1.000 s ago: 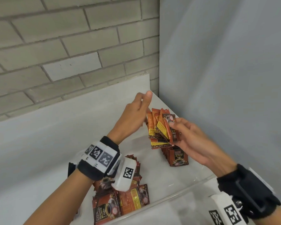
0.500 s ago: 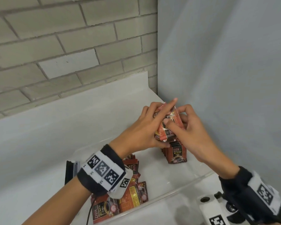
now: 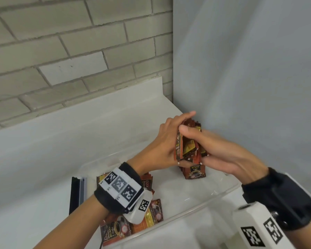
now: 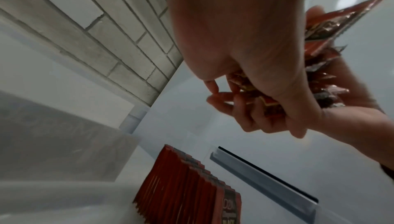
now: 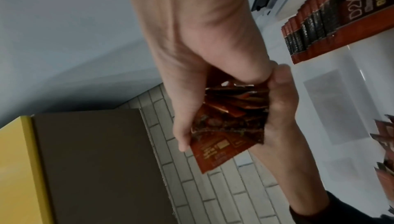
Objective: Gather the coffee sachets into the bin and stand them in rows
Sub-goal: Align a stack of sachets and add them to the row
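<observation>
White counter [image 3: 43, 159], brick wall [image 3: 61, 42] – both hands [image 3: 162, 146] [image 3: 228, 155] clasp sachet bundle [image 3: 188, 148], long axis upright, above clear bin [image 3: 214, 196].

Two hands are in view, the left hand [image 3: 162, 146] and the right hand [image 3: 228, 155], each with one wrist band. There is one clear bin [image 3: 201, 203]. The coffee sachets fall into three groups: one bundle [image 3: 188, 148] held between the hands, one standing row [image 3: 194, 172] in the bin, and one loose pile [image 3: 133, 225] lying flat; single sachets in each overlap too much to count. One black and grey bar [image 3: 77, 193] stands beside the bin.
</observation>
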### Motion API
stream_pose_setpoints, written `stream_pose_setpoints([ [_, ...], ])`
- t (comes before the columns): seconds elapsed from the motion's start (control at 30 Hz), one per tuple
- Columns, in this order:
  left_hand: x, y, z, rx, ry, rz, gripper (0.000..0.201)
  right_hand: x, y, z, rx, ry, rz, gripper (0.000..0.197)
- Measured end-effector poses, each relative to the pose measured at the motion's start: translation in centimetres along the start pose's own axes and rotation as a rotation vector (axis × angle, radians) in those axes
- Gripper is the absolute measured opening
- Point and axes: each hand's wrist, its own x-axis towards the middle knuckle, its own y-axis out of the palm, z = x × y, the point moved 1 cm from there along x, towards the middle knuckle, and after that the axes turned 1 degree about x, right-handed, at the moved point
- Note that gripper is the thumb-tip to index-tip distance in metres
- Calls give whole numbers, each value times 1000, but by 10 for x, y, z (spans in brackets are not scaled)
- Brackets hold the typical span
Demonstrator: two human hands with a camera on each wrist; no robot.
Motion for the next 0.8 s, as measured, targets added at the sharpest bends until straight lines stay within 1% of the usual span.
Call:
stream_pose_setpoints([
  [0.07,-1,3,0,38,-3,-8,97,-2,2,1,-58,12,-32,51],
  [0.13,-1,5,1,62,-16,-3,98,-3,1,-1,-82,18,-64,46],
  [0.17,0,6,1,63,-31,-4,100,-2,0,-2,-74,20,-79,42],
  [0.23,0,7,0,33,-59,-16,105,-1,2,-5,-30,19,-117,26],
  [0.27,-1,7,0,8,-67,-20,107,1,2,-7,-9,21,-137,22],
  [0.37,-5,8,2,-89,-87,-7,109,2,1,-8,-5,20,-168,22],
  [0.47,-9,8,6,-192,-126,-10,116,3,-2,-8,-3,12,-170,27],
  [0.6,-10,10,9,-155,-120,-19,116,2,-5,-13,32,2,-128,43],
  [0.7,-9,10,8,-111,-145,41,123,0,-7,-16,93,-16,-103,37],
  [0.8,-6,10,8,7,-125,184,132,-2,-13,-21,82,-4,-137,34],
])
